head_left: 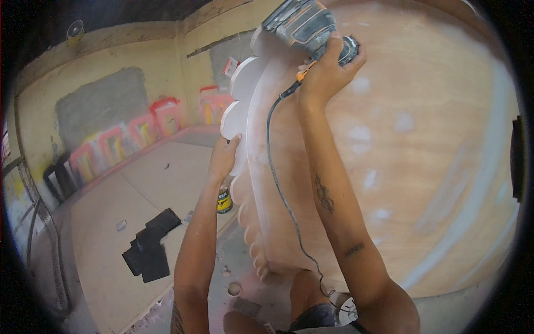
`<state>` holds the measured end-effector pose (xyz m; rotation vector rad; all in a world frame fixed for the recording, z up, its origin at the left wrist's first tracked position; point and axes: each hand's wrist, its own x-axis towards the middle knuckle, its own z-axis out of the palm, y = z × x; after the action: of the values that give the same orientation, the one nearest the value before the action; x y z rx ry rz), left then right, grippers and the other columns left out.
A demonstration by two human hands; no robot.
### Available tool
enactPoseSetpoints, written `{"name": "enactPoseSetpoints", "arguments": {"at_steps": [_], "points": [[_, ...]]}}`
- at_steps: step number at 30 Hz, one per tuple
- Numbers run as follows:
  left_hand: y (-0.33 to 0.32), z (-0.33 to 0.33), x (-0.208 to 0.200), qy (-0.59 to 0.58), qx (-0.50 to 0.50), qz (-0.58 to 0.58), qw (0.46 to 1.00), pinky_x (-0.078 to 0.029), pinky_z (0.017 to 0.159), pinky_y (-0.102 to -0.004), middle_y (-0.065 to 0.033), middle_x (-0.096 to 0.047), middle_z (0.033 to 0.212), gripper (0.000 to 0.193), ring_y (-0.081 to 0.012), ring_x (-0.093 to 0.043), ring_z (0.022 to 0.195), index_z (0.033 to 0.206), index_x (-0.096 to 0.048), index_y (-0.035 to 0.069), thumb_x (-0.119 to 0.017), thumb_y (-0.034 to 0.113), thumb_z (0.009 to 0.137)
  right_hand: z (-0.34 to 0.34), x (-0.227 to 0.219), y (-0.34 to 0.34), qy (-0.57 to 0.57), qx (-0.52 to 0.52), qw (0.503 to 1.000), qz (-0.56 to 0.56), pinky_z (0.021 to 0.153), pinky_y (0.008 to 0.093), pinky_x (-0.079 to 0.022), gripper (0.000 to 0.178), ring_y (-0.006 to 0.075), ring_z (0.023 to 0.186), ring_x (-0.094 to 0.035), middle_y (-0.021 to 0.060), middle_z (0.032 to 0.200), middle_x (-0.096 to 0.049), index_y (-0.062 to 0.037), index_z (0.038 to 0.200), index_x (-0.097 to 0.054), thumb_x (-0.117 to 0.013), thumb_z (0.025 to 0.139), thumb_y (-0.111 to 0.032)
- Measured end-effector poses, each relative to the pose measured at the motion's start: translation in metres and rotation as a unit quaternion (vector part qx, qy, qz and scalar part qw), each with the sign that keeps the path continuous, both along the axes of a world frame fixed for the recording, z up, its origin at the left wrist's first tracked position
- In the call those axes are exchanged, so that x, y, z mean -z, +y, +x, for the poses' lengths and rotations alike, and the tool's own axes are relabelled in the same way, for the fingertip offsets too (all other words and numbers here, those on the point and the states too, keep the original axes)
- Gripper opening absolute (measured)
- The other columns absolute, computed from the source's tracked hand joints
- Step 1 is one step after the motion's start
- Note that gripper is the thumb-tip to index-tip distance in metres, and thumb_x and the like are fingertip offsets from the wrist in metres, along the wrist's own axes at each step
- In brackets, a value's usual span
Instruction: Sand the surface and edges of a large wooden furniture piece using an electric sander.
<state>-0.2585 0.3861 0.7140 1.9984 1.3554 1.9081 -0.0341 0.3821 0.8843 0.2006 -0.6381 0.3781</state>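
My right hand [328, 75] is closed around the grip of a dusty grey-black electric sander [303, 25] with orange trim, held up at the top of a large wooden panel [439, 139]. Whether its pad touches the panel cannot be seen. A dark cord [274, 156] hangs from the sander down across the wood. Pale filler patches and streaks mark the panel's face. Along its left side runs a white-coated scalloped edging [245, 80]. My left hand [223, 158] grips that edging, thumb on the front, its other fingers mostly hidden.
Left of me, a broad tan board [117, 189] bears several overlapping black sheets [153, 245]. A small yellow-and-dark tin [224, 201] stands near the panel's edge. A paint-marked wall [41, 92] and a fan [75, 32] are behind. The cord's lower end loops near my legs.
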Motion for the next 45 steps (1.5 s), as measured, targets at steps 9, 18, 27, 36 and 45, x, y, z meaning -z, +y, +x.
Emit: {"name": "enactPoseSetpoints", "arguments": {"at_steps": [9, 18, 27, 36, 45], "points": [[-0.007, 0.012, -0.005, -0.008, 0.004, -0.029, 1.000, -0.048, 0.096, -0.0368, -0.0187, -0.071, 0.120, 0.040, -0.0252, -0.066, 0.108, 0.132, -0.060, -0.004, -0.055, 0.024, 0.103, 0.009, -0.004, -0.026, 0.005, -0.051, 0.999, 0.012, 0.038, 0.0284, -0.041, 0.047, 0.0158, 0.048, -0.051, 0.0110, 0.090, -0.059, -0.0068, 0.135, -0.040, -0.061, 0.097, -0.024], [-0.005, 0.014, -0.004, -0.030, 0.002, -0.023, 0.999, -0.046, 0.100, -0.0368, -0.0197, -0.068, 0.126, 0.044, -0.0265, -0.064, 0.115, 0.135, -0.057, -0.004, -0.056, 0.024, 0.102, 0.008, -0.004, -0.035, 0.002, -0.057, 0.998, -0.003, 0.039, 0.0291, -0.042, 0.051, 0.0174, 0.050, -0.053, 0.0118, 0.092, -0.059, -0.0057, 0.137, -0.037, -0.061, 0.096, -0.025], [-0.006, 0.014, -0.006, -0.021, 0.012, -0.029, 0.999, -0.045, 0.102, -0.0376, -0.0208, -0.066, 0.130, 0.050, -0.0292, -0.062, 0.117, 0.137, -0.057, -0.002, -0.058, 0.032, 0.100, 0.001, 0.001, -0.028, -0.003, -0.021, 1.000, 0.011, 0.039, 0.0301, -0.043, 0.051, 0.0187, 0.051, -0.054, 0.0132, 0.091, -0.060, -0.0067, 0.138, -0.036, -0.060, 0.096, -0.025], [-0.005, 0.011, -0.007, -0.025, 0.007, -0.064, 0.998, -0.045, 0.102, -0.0364, -0.0184, -0.068, 0.128, 0.043, -0.0256, -0.063, 0.118, 0.138, -0.056, -0.003, -0.056, 0.022, 0.102, -0.009, 0.011, -0.020, 0.004, -0.022, 1.000, -0.012, 0.039, 0.0303, -0.044, 0.053, 0.0183, 0.050, -0.055, 0.0139, 0.093, -0.059, -0.0064, 0.139, -0.038, -0.062, 0.097, -0.028], [-0.005, 0.014, -0.005, -0.007, -0.008, -0.005, 1.000, -0.045, 0.102, -0.0375, -0.0192, -0.068, 0.126, 0.046, -0.0287, -0.064, 0.117, 0.139, -0.055, -0.003, -0.055, 0.024, 0.102, -0.015, 0.025, -0.024, -0.037, -0.014, 0.999, -0.010, 0.048, 0.0261, -0.046, 0.045, 0.0131, 0.065, -0.056, 0.0117, 0.102, -0.059, -0.0014, 0.133, -0.045, -0.065, 0.099, -0.023]]}}
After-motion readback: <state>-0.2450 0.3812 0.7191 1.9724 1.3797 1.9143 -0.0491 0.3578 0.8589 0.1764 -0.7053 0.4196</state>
